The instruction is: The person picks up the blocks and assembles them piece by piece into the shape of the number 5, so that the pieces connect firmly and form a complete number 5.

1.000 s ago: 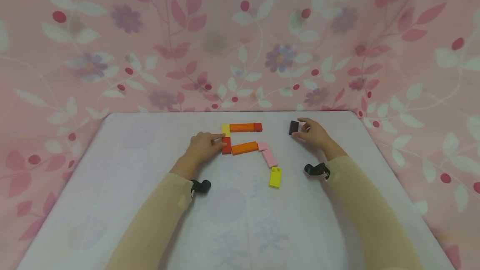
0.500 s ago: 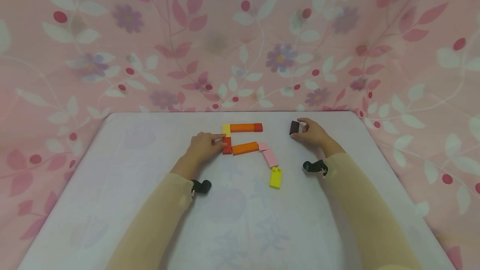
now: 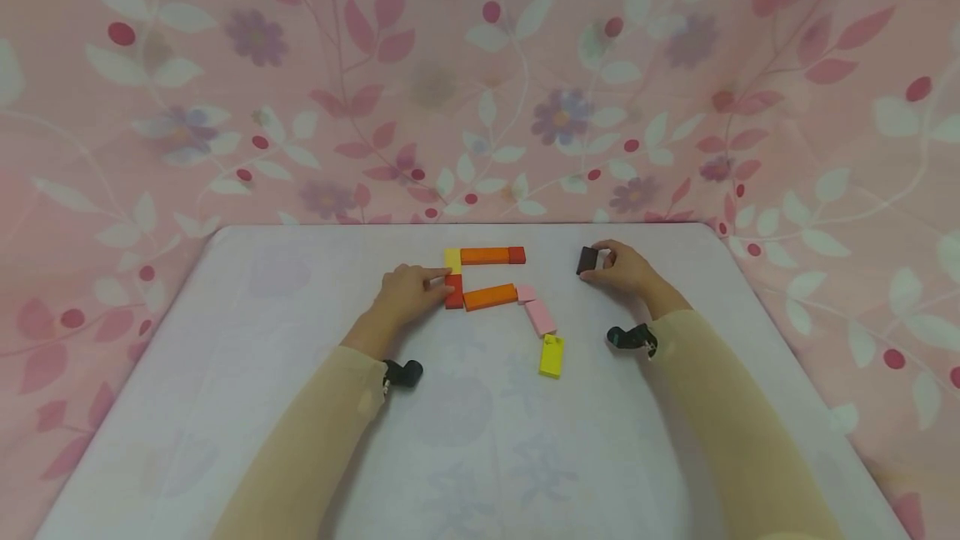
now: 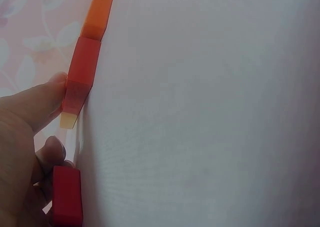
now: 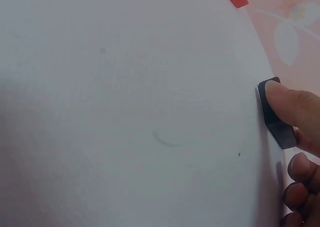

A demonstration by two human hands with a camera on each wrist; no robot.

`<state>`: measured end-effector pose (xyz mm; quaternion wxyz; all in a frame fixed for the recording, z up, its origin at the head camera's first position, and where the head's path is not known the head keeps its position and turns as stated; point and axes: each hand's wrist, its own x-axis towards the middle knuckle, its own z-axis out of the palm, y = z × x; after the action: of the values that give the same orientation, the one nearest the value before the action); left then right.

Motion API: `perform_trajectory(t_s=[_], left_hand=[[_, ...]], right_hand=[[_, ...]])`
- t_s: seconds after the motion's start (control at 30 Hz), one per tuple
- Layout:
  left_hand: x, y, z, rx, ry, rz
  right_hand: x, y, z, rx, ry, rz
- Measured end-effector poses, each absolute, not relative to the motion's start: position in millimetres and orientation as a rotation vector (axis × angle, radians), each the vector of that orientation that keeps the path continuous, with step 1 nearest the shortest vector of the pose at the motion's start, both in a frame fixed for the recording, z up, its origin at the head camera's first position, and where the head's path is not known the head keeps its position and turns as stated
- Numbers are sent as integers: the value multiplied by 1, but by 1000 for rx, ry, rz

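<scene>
Where right hand (image 3: pixel 628 270) pinches black block (image 3: pixel 587 260), long axis points forward

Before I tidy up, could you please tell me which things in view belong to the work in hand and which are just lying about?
Seemingly in the work:
dark block, gripped by the right hand
red blocks, one touched by the left hand
orange blocks; pink blocks; yellow blocks

Only surroundings:
covered table; floral backdrop; wrist cameras

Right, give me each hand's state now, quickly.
Left hand: touching a red block; whether its grip is closed cannot be told.
Right hand: closed, holding the dark block.
</scene>
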<state>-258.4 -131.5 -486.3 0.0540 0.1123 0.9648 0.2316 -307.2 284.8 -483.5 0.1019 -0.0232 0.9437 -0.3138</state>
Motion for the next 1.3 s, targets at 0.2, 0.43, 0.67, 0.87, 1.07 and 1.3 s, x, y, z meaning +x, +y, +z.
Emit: perform_trajectory(t_s=[0.2, 0.43, 0.67, 0.87, 1.07, 1.3], left_hand=[[-259, -132, -487, 346, 2933, 716], [-259, -132, -487, 341, 2934, 724], [-259, -132, -487, 321, 2927, 709], [-258, -132, -487, 311, 2923, 703], [-259, -132, -488, 324, 2926, 708], [-258, -132, -489, 347, 2934, 728]], right_hand=[[-299, 281, -483, -121, 2805, -913], [-281, 274, -479, -184, 2808, -967], [-248, 264, -472, -261, 2794, -991], [-222, 254, -469, -285, 2759, -1027], [-201, 245, -466, -321, 2737, -1048], [-178, 234, -467, -380, 2723, -1032]])
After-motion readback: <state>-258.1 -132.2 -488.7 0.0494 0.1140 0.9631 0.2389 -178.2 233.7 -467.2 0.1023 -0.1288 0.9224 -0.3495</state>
